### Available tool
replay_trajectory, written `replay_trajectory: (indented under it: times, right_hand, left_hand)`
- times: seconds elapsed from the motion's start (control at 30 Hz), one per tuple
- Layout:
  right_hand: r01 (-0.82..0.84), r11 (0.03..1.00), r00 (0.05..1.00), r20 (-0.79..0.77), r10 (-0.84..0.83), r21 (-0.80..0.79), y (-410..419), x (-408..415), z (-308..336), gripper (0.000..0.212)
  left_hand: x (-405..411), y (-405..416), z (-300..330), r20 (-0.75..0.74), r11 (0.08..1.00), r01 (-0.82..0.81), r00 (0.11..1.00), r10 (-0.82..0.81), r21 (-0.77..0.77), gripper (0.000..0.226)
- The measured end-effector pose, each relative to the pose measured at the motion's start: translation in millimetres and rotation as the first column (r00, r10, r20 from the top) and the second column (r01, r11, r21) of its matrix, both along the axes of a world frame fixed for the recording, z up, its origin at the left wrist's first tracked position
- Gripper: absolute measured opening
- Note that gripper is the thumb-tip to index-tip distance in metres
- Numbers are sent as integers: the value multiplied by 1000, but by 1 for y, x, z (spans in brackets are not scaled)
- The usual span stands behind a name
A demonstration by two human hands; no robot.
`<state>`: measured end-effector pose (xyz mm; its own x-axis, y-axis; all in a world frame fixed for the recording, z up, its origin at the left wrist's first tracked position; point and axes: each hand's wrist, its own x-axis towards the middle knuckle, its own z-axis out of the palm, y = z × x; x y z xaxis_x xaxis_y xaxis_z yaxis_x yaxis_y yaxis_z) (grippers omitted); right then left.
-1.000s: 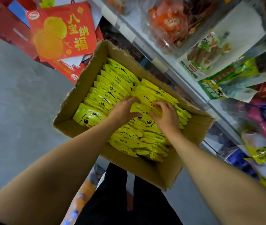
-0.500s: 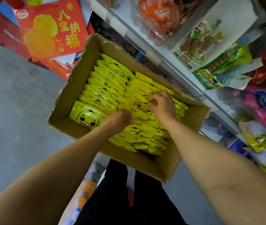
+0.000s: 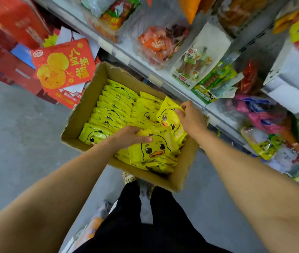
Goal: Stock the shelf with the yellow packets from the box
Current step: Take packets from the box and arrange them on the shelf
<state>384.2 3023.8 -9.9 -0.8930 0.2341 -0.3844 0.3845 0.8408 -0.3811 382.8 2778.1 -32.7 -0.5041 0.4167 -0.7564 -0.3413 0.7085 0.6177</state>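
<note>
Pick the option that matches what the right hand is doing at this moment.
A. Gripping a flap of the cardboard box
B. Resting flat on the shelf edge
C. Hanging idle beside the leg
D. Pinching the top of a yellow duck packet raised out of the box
D: the right hand pinches the top edge of a yellow duck packet lifted above the rows in the cardboard box, while the left hand holds another packet.

Open cardboard box (image 3: 83, 114) beside the shelf (image 3: 165, 83), packed with rows of yellow packets (image 3: 114, 108). Two duck-face packets (image 3: 154, 147) tilted up.
</note>
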Motion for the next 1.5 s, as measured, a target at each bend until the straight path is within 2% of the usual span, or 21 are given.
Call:
replay_trajectory:
  times: [0.07,0.17,0.3,0.37,0.4,0.5,0.53,0.67,0.77,0.87,0.93,1.03,1.13,1.4,1.5]
  right_hand:
    - [84,991,996,-15,-86,-105,11,5,21,37]
    - [189,935,975,-51,-214,-301,26,13,58,52]
    - [164,895,968,-109,-228,-415,58,21,115,58]
    - [115,882,963,-168,-213,-457,80,27,149,48]
    - [95,870,958,-195,-212,-484,92,33,167,42]
    - [37,843,935,-280,-219,-536,135,59,225,23]
    - [15,845,928,-306,-210,-534,151,70,243,19]
    - [-27,844,880,-414,-235,-536,217,120,311,9]
    - [-56,815,805,-508,-304,-577,268,158,350,15]
    - [-53,822,743,-573,-347,-567,323,191,381,20]
    - [-40,818,716,-588,-377,-573,358,209,401,18]
    - [-4,819,661,-616,-428,-574,403,230,431,14]
    - [25,839,602,-662,-446,-543,442,238,455,15]
    - [138,880,548,-705,-451,-455,523,231,476,13]
    - [220,896,518,-732,-443,-387,557,220,483,10]
  left_hand:
    - [2,7,18,50,1000,5,999,-5,3,96]
    - [4,20,49,95,999,-13,995,9,46,93]
    - [5,48,102,39,998,15,999,-17,66,95]
    - [7,66,133,-21,993,83,996,-82,89,96]
    - [9,77,149,-60,985,133,990,-127,109,92]
    - [24,122,198,-166,957,228,966,-198,182,49]
    - [30,140,214,-198,948,265,953,-229,179,44]
    - [59,223,273,-410,909,414,838,-359,51,63]
    - [78,287,306,-453,890,452,808,-378,64,49]
    - [94,346,339,-599,846,532,669,-441,-28,30]
    - [103,380,359,-664,836,543,594,-454,-86,34]
    - [112,430,391,-698,814,573,542,-467,-100,45]
    - [116,473,429,-718,773,609,458,-525,-178,58]
    - [85,593,471,-734,679,677,302,-608,-284,42]
    - [63,635,481,-736,647,677,227,-637,-351,50]
